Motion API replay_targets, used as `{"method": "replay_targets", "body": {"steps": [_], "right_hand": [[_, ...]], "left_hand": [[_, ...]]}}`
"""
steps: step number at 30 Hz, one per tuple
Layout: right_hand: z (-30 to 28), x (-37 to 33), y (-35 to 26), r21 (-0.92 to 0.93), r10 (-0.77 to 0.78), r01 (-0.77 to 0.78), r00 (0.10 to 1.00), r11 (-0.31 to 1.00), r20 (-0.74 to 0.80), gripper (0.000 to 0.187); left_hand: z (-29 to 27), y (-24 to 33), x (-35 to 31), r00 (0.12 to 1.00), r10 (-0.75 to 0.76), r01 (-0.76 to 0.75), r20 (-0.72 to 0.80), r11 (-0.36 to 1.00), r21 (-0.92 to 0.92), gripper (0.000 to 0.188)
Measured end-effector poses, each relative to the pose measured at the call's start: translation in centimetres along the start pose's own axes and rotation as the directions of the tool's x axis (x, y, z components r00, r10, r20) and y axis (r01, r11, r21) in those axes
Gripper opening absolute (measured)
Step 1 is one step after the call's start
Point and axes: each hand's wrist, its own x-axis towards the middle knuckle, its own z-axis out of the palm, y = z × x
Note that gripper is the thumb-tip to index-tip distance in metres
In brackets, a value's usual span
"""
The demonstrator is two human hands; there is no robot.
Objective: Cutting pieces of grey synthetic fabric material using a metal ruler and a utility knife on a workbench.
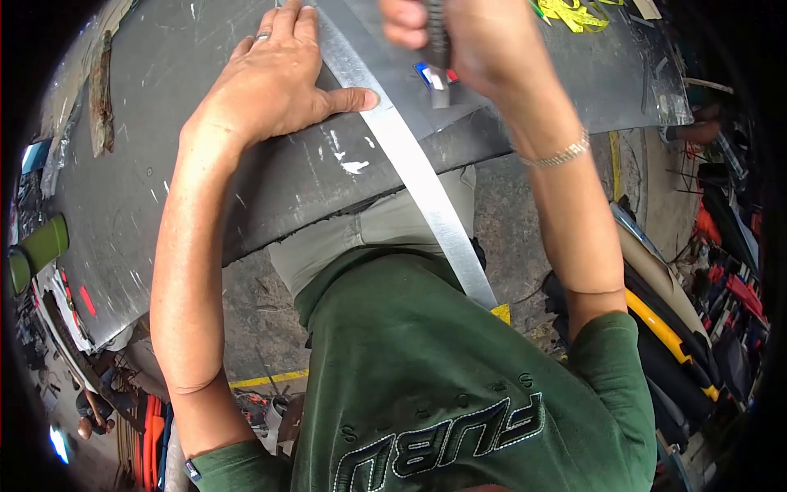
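Note:
A long metal straightedge point(410, 168) lies diagonally across the dark table point(270, 184), and its near end sticks out past the table edge in front of my shirt. My left hand point(279, 82) is spread flat, with its thumb pressing on the straightedge and its fingers beside it at the top edge of the picture. To the right, my right hand point(492, 41) is closed around the dark ribbed handle of a knife point(440, 49). Its short metal blade points toward me, apart from the straightedge. Under the straightedge is a thin dark grey sheet point(434, 115).
A small blue, white and red item point(426, 74) lies behind the knife. Farther right is a bundled yellow tape measure point(574, 12). A rough strip point(102, 94) lies at the left; a green cylinder point(41, 243) stands at the table's left edge. Rolled materials point(656, 324) are at the right.

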Motion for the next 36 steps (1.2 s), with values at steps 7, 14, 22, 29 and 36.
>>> {"method": "replay_targets", "body": {"steps": [7,14,22,29,36], "right_hand": [[1.3,3.7,4.0,-0.051,0.036,-0.034,0.999,0.998,0.031,0.049],[0.7,4.8,5.3,0.081,0.169,-0.169,0.986,0.982,0.0,0.053],[0.8,4.4,5.5,0.033,0.11,-0.11,0.994,0.993,-0.005,0.054],[0.9,4.1,5.3,-0.037,0.067,-0.068,0.997,0.997,-0.027,0.054],[0.9,4.3,5.7,0.014,0.072,-0.072,0.997,0.997,-0.01,0.054]], "left_hand": [[-2.6,1.2,-0.6,1.0,0.026,-0.026,0.002,0.998,-0.055,0.123],[-2.3,1.1,-0.2,0.997,-0.036,0.037,0.07,0.999,-0.021,0.124],[-3.3,2.0,-0.7,0.996,-0.054,0.055,0.072,0.998,-0.024,0.123],[-3.5,2.1,-0.7,0.996,-0.051,0.055,0.075,0.998,-0.041,0.123],[-0.2,0.7,-0.2,0.997,-0.004,0.011,-0.082,0.997,0.079,0.123]]}}
